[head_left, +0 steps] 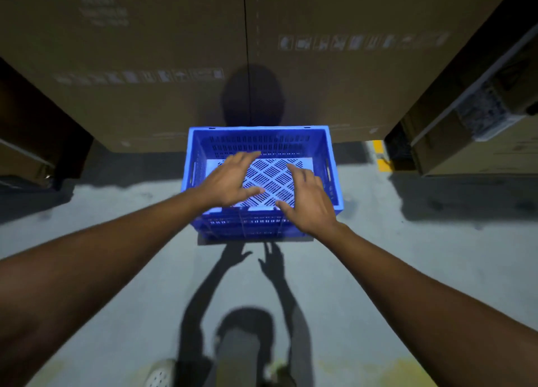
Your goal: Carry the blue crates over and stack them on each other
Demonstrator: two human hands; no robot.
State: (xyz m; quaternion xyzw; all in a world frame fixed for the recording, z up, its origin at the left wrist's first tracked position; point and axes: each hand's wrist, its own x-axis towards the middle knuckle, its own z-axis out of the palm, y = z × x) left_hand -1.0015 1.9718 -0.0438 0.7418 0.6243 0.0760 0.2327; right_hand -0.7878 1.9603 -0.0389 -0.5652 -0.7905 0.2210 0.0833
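A blue slotted crate [320,142] stands on the grey floor straight ahead, its open top facing up and its perforated bottom showing. It seems to rest on another blue crate, whose ribbed wall [250,226] shows below the near rim. My left hand [230,183] hovers over the crate's near left part, fingers spread, holding nothing. My right hand [308,203] hovers over the near right rim, also spread and empty. Whether either hand touches the rim I cannot tell.
Tall cardboard boxes [145,52] form a wall right behind the crate. More boxes on a rack [471,130] stand at the right, a dark stack [35,130] at the left. A yellow floor mark [378,154] lies by the right boxes. My leg and shoe [160,375] are below.
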